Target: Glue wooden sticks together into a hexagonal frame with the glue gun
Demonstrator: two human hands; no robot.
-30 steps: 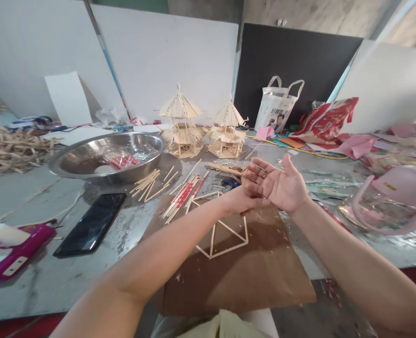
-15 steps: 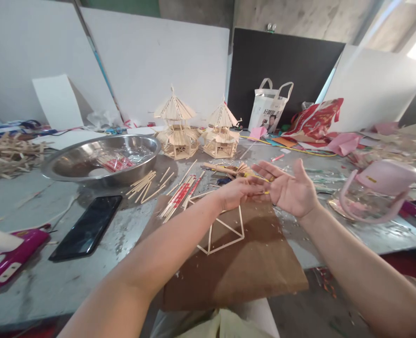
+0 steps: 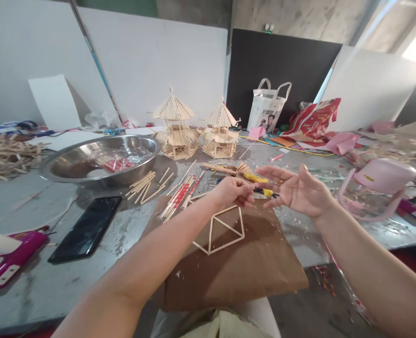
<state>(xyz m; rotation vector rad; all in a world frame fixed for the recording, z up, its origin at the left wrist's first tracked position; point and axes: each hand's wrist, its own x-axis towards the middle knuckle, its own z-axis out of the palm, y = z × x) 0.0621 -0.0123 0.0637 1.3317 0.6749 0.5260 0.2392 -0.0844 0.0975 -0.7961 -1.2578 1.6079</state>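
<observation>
- The left hand (image 3: 238,191), in the centre of the frame, has its fingers curled in with the tips drawn together; whether they pinch anything cannot be told.
- The right hand (image 3: 299,191), right of centre, is spread with its palm turned up, its fingertips close to the left hand's; whether they touch is unclear.
- The stick frame (image 3: 229,226) lies flat just below the centre, under the left hand and forearm, which hide part of it; neither hand visibly grips it.
- A brown board (image 3: 236,281) beneath it fills the lower middle.
- A yellow-handled tool (image 3: 255,177) shows just behind the fingertips.
</observation>
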